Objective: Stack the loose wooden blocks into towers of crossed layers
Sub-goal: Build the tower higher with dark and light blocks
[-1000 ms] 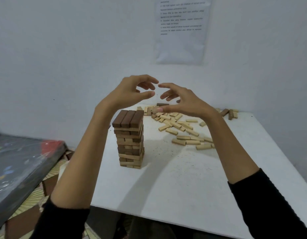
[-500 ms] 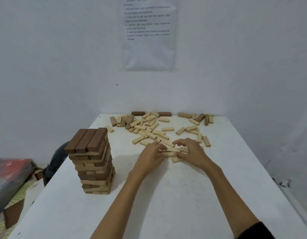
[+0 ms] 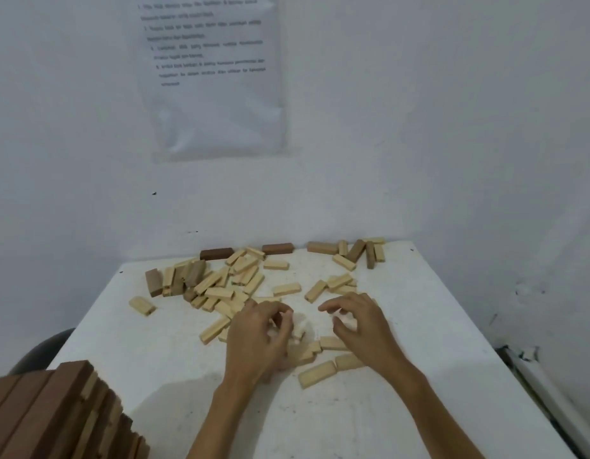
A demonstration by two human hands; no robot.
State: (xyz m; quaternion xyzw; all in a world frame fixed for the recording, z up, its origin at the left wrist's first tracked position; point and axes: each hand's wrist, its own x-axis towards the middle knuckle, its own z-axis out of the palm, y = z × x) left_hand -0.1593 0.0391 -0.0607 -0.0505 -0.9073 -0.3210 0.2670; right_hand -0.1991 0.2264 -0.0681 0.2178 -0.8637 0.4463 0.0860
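A finished tower (image 3: 58, 415) of crossed layers, topped with dark brown blocks, stands at the table's near left corner. Loose light and dark wooden blocks (image 3: 220, 286) lie scattered over the far half of the table. My left hand (image 3: 258, 342) is at the table's middle, its fingers curled round a blurred light block (image 3: 296, 329). My right hand (image 3: 361, 326) arches just to the right, fingertips down among a few light blocks (image 3: 333, 343); whether it holds one is hidden. One light block (image 3: 316, 373) lies just in front of both hands.
The white table (image 3: 174, 369) is pushed against a white wall with a printed sheet (image 3: 210, 77) taped up. A second cluster of blocks (image 3: 356, 253) sits at the far right corner. A dark rounded object (image 3: 41, 349) shows beyond the table's left edge.
My view has come closer and lower, so the tower now sits at the frame's bottom left. Both hands stay among the middle blocks; my left hand's fingers have curled round one.
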